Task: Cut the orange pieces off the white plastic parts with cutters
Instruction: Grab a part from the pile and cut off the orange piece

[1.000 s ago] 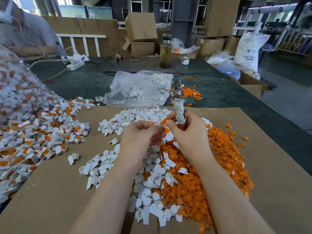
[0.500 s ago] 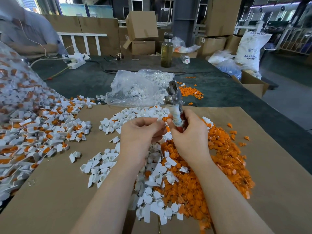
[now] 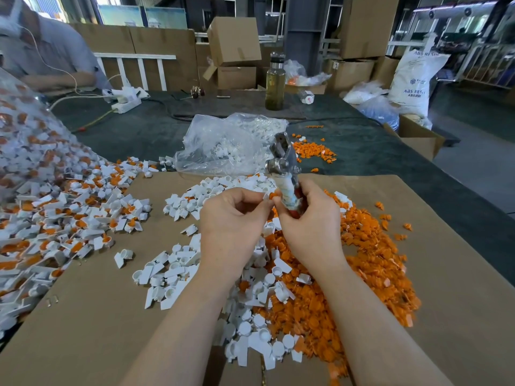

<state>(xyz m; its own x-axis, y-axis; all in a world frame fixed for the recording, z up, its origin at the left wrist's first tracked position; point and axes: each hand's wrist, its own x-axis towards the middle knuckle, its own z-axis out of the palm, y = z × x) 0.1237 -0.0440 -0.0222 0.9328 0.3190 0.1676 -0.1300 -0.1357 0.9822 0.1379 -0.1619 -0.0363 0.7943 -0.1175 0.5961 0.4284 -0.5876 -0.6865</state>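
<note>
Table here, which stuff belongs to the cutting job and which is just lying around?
Job:
cutters in the right hand
part pinched by the left hand
uncut pile
trimmed white parts
orange offcuts

Lying about:
bottle
power strip
cardboard boxes
resin sack

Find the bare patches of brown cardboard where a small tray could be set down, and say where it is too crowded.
Free: the cardboard near-left, between the uncut parts pile and the cut white pieces; also the right edge beyond the orange heap. Crowded: the middle, around both hands, and the far left.
</note>
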